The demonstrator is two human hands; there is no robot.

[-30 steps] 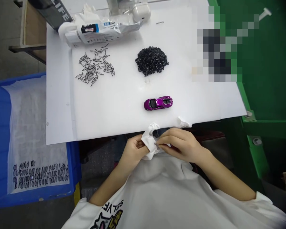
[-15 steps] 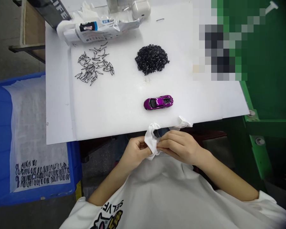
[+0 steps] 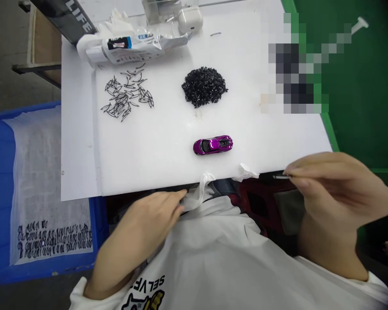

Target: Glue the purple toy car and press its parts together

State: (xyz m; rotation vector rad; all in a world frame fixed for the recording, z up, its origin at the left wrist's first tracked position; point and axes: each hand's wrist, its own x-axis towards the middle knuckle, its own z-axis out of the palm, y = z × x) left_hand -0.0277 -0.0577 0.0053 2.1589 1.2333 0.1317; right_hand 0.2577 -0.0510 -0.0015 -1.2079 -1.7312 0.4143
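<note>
My left hand point(image 3: 153, 219) is at the table's front edge, fingers together, with its fingertips on a crumpled white tissue point(image 3: 200, 191) that hangs below the edge. To the right, my right hand point(image 3: 333, 185) is raised with thumb and fingers pinched on a small thin dark piece with a bright edge point(image 3: 281, 176); its exact kind is too small to tell. A purple toy car point(image 3: 212, 145) stands on the white table point(image 3: 148, 159) in front of me. Beyond it lie a heap of small black pieces point(image 3: 204, 87) and a scatter of thin black curved outline pieces point(image 3: 123, 97).
A second tissue scrap point(image 3: 246, 172) lies on the front edge. Along the back are a plastic-wrapped tube point(image 3: 126, 49), a white earphone case point(image 3: 190, 20) and a dark LIFE box point(image 3: 64, 19). A blue crate point(image 3: 0, 163) with paper and rows of black pieces stands left.
My hands were together at the tissue; they have parted. My right hand has swung right, with the thin piece now visible in its pinch. My left hand has shifted left.
</note>
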